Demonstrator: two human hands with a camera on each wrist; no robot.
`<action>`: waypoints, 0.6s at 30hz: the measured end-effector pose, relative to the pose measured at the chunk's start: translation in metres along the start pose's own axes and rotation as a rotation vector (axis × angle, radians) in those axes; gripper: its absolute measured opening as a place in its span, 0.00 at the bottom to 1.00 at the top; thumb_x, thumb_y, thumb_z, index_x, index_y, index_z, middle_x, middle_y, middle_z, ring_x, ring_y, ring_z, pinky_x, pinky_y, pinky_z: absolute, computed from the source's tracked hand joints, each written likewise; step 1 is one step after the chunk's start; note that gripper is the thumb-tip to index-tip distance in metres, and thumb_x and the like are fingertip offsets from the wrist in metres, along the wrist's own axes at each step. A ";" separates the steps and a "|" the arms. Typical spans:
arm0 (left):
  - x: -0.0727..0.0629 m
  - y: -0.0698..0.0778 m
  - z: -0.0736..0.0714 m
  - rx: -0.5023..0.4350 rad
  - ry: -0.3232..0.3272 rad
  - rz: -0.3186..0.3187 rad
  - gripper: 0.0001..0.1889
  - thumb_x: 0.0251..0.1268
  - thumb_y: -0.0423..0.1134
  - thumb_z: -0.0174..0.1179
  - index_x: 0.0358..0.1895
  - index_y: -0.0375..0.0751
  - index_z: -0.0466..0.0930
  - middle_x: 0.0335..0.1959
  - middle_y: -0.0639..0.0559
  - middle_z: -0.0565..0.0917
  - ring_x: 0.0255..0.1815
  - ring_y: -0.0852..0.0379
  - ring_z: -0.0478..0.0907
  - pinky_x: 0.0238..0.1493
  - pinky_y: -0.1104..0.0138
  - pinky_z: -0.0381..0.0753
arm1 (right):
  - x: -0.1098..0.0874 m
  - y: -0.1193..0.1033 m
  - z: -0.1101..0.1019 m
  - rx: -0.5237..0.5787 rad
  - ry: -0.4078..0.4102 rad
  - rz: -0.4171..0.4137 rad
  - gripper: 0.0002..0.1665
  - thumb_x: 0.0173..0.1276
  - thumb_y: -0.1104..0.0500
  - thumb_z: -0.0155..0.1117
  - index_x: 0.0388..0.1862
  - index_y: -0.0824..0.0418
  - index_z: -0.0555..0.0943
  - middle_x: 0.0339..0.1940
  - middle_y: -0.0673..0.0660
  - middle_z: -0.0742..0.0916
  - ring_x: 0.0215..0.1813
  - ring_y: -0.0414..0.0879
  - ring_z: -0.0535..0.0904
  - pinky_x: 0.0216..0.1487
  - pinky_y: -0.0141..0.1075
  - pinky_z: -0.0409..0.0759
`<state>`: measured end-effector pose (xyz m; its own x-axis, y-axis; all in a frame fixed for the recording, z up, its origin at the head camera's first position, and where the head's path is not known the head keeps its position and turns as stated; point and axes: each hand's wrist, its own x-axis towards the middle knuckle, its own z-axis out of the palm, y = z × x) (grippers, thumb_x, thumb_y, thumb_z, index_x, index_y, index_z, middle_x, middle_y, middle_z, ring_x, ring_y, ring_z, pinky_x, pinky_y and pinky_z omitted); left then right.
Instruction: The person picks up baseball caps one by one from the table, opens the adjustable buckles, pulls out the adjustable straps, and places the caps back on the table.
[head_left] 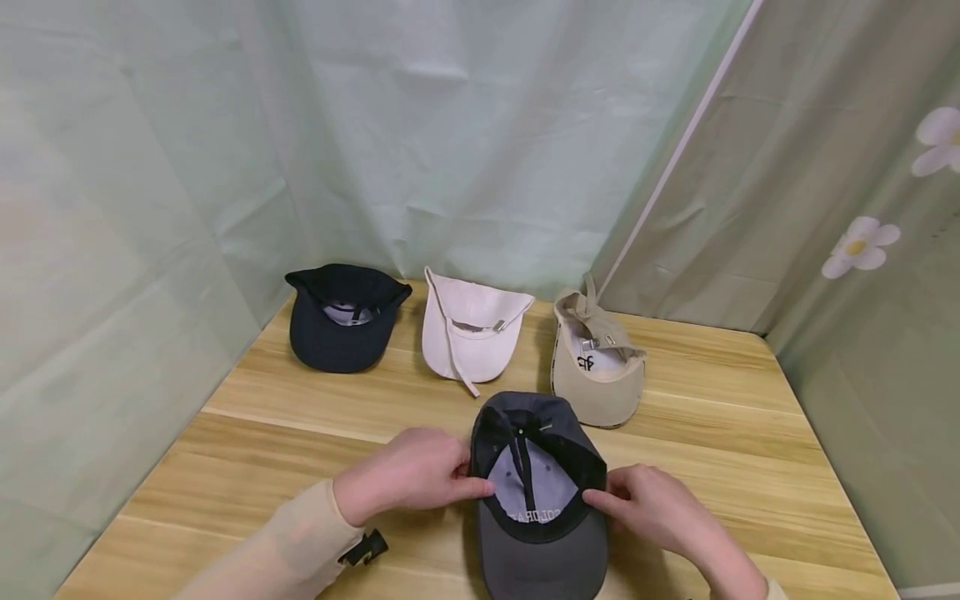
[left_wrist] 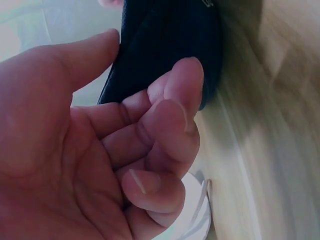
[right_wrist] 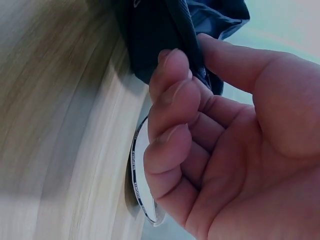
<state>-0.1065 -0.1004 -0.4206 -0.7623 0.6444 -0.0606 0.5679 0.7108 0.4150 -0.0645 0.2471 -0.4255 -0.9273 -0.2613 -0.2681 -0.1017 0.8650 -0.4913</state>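
Observation:
A dark grey baseball cap (head_left: 543, 554) lies upside down near the table's front, its hollow inside facing up and its brim toward me. Mirrored lettering shows through the inner front panel. My left hand (head_left: 420, 471) pinches the cap's left edge, thumb over the rim and fingers on the outer side. On the opposite edge, my right hand (head_left: 652, 504) pinches the rim the same way. In the left wrist view the dark cap (left_wrist: 165, 45) sits between thumb and curled fingers. The right wrist view shows the cap's edge (right_wrist: 155, 40) held between thumb and fingertips.
Behind stand a black cap (head_left: 337, 342) at left, a pale pink cap (head_left: 472, 350) with a hanging strap in the middle, and a beige cap (head_left: 600, 396) at right, all upturned. Curtains (head_left: 465, 125) close off the wooden table (head_left: 300, 467) at the back and sides.

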 end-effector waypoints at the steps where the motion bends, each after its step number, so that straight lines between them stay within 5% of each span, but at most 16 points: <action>1: 0.000 0.000 0.001 0.002 -0.005 0.005 0.31 0.74 0.64 0.68 0.15 0.56 0.70 0.13 0.67 0.67 0.15 0.63 0.66 0.21 0.63 0.67 | 0.000 0.000 0.000 0.009 -0.004 -0.007 0.25 0.77 0.37 0.72 0.23 0.47 0.80 0.18 0.43 0.80 0.24 0.41 0.73 0.30 0.37 0.69; 10: -0.003 0.002 0.001 -0.011 -0.029 0.047 0.27 0.76 0.53 0.70 0.15 0.56 0.72 0.10 0.70 0.69 0.16 0.66 0.68 0.23 0.66 0.68 | 0.001 -0.004 0.000 0.061 0.017 -0.116 0.26 0.78 0.38 0.72 0.22 0.47 0.78 0.16 0.41 0.80 0.21 0.37 0.72 0.27 0.36 0.68; 18: -0.007 0.000 -0.009 -0.021 0.038 0.016 0.27 0.75 0.49 0.71 0.15 0.56 0.72 0.09 0.72 0.70 0.15 0.67 0.69 0.21 0.66 0.69 | 0.004 -0.012 -0.003 0.098 0.050 -0.135 0.25 0.78 0.40 0.73 0.22 0.47 0.79 0.16 0.41 0.81 0.21 0.36 0.70 0.26 0.34 0.67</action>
<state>-0.1040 -0.1076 -0.4125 -0.7646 0.6442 -0.0195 0.5740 0.6943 0.4342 -0.0682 0.2369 -0.4179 -0.9245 -0.3486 -0.1542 -0.1931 0.7772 -0.5988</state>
